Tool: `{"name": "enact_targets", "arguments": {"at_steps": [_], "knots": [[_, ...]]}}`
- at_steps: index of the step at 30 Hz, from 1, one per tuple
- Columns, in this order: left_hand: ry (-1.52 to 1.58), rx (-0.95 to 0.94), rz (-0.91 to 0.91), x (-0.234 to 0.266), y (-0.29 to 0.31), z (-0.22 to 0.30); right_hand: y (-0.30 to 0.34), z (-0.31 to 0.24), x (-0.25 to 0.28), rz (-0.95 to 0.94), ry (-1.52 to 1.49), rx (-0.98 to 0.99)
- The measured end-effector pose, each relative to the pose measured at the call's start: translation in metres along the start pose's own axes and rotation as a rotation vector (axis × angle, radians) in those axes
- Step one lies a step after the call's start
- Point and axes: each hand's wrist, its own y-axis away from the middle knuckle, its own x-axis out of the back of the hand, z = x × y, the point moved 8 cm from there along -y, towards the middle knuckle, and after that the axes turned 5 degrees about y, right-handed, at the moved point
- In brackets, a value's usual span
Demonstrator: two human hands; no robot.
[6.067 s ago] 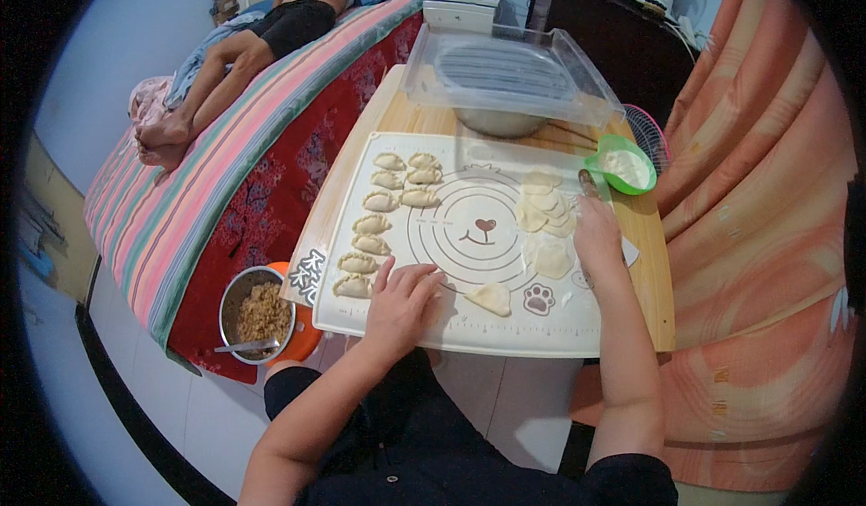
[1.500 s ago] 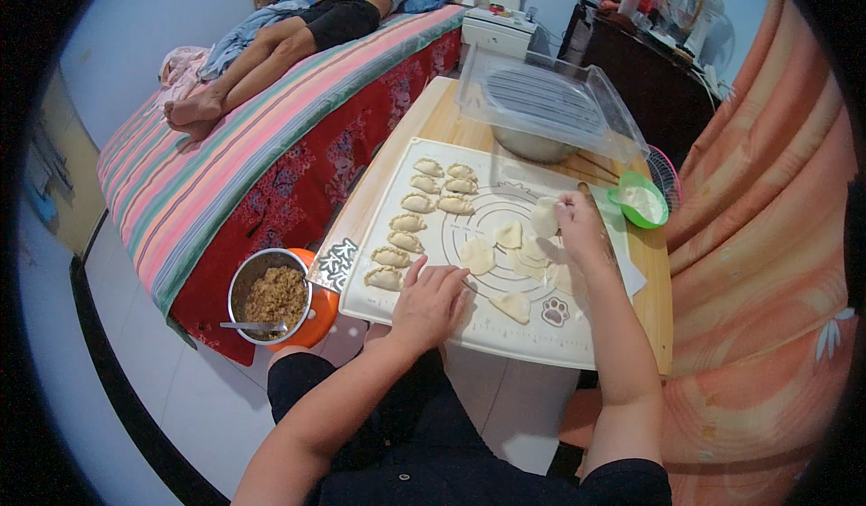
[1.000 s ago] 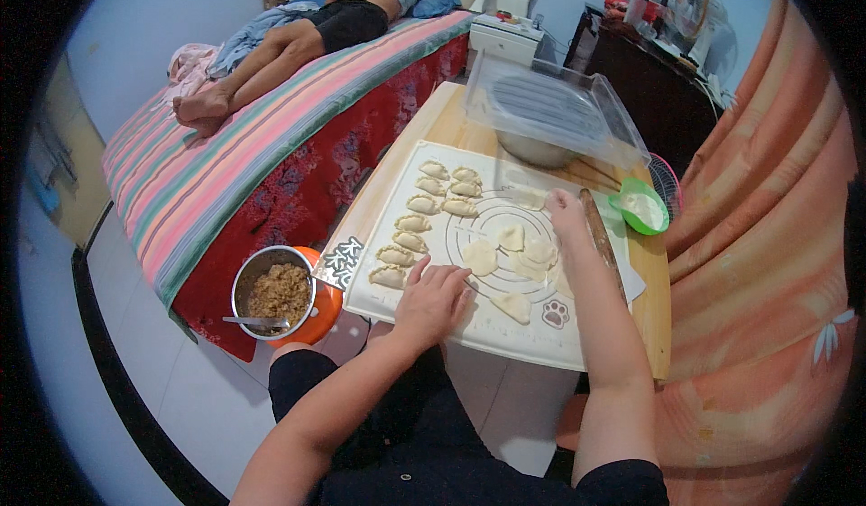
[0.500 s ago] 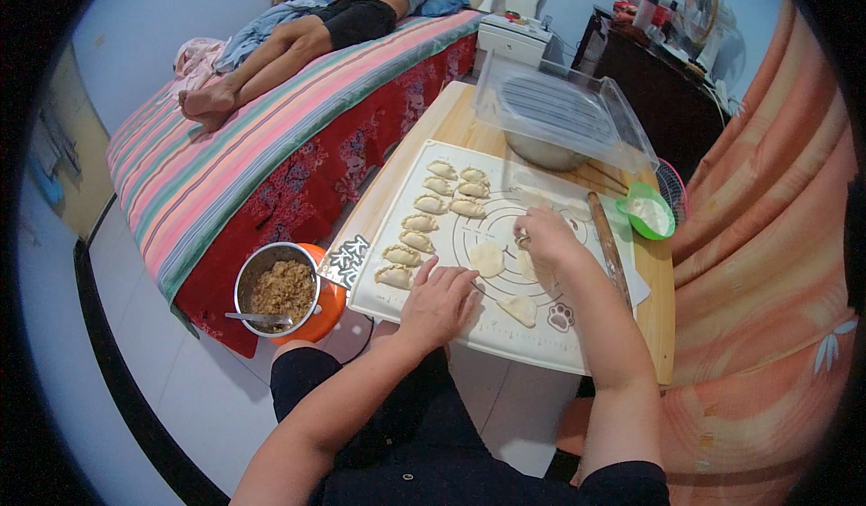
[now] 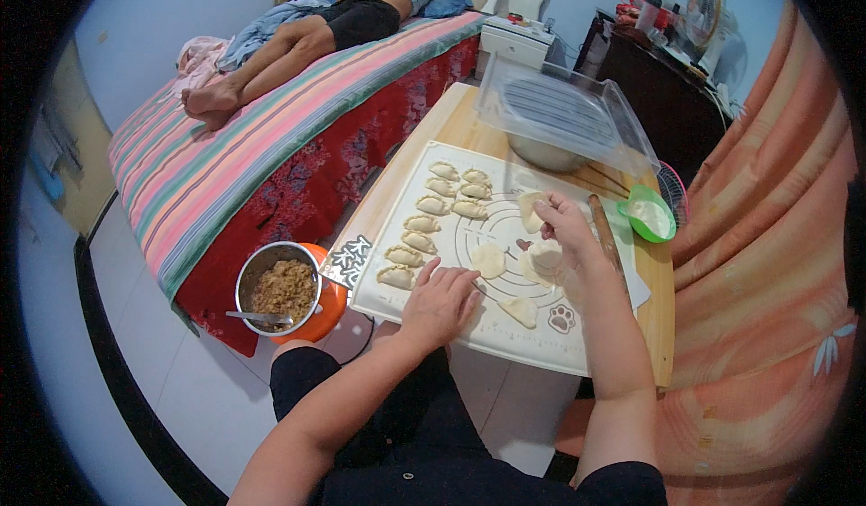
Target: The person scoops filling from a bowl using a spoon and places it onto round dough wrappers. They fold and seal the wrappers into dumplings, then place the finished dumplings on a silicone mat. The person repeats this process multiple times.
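Note:
On a white pastry mat (image 5: 406,226) with printed circles, several pleated dumplings (image 5: 432,205) stand in two columns at the left. My left hand (image 5: 439,300) lies with its fingers spread on the mat's near edge, beside the nearest dumpling, holding nothing. Toward the far side of the circles, my right hand (image 5: 566,221) pinches a thin dough wrapper (image 5: 530,210) by its right edge. Below that hand lie more wrappers (image 5: 541,264), partly overlapping. A single round wrapper (image 5: 488,260) is near the middle, and a folded-looking piece of dough (image 5: 519,311) sits closer to me.
A rolling pin (image 5: 605,235) lies along the mat's right side, next to a green bowl of flour (image 5: 649,216). At the back, a clear plastic bin (image 5: 568,114) covers a metal bowl. A pot of filling (image 5: 280,294) with a spoon stands on an orange stool (image 5: 327,312). Someone lies on the bed (image 5: 271,136).
My right hand has moved a little away from me and up, now with a wrapper in its fingertips. The wrappers beneath it have come into view. My left hand has stayed put.

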Motion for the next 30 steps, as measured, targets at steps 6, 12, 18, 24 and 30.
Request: {"name": "enact_targets", "arguments": {"at_steps": [6,12,18,24,30], "knots": [[0.515,0.343,0.066,0.005,-0.002,-0.028,0.035,-0.019,-0.036,0.014,-0.023,0.156],[1.720,0.898,-0.018,-0.021,-0.008,-0.020,0.105,-0.071,-0.075,0.191,0.517,0.722],[1.490,0.784,-0.037,-0.011,-0.009,-0.016,0.131,-0.057,-0.083,0.218,0.324,0.740],[1.357,0.780,0.002,-0.009,-0.007,-0.012,0.139,-0.039,-0.088,0.244,-0.145,0.570],[1.225,0.875,0.046,-0.020,0.006,-0.022,0.127,0.017,-0.118,0.147,-0.704,0.008]]}}
